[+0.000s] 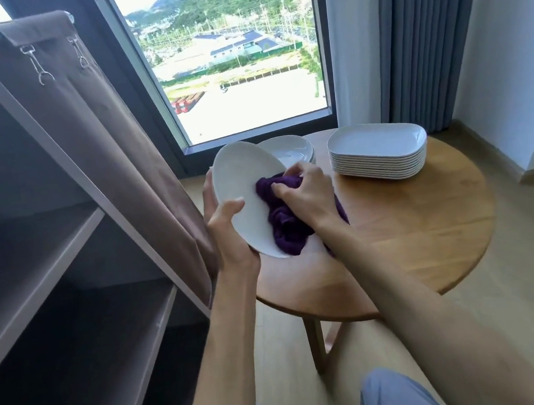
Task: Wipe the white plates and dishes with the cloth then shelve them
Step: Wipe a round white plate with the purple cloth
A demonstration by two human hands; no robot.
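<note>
My left hand (pixel 227 222) grips a white oval plate (pixel 241 178) by its lower left rim and holds it tilted above the round wooden table (pixel 436 229). My right hand (pixel 305 193) clutches a bunched purple cloth (pixel 282 224) and presses it against the plate's face. Behind the held plate lies a short stack of white round plates (pixel 292 150). A taller stack of white rectangular dishes (pixel 379 151) stands on the table's far right.
A brown fabric shelf unit (pixel 39 243) with open shelves stands at the left, its curtain (pixel 136 173) pulled aside. A window (pixel 229 55) is behind the table, grey drapes (pixel 422 23) at the right. My knees (pixel 392 398) show at the bottom.
</note>
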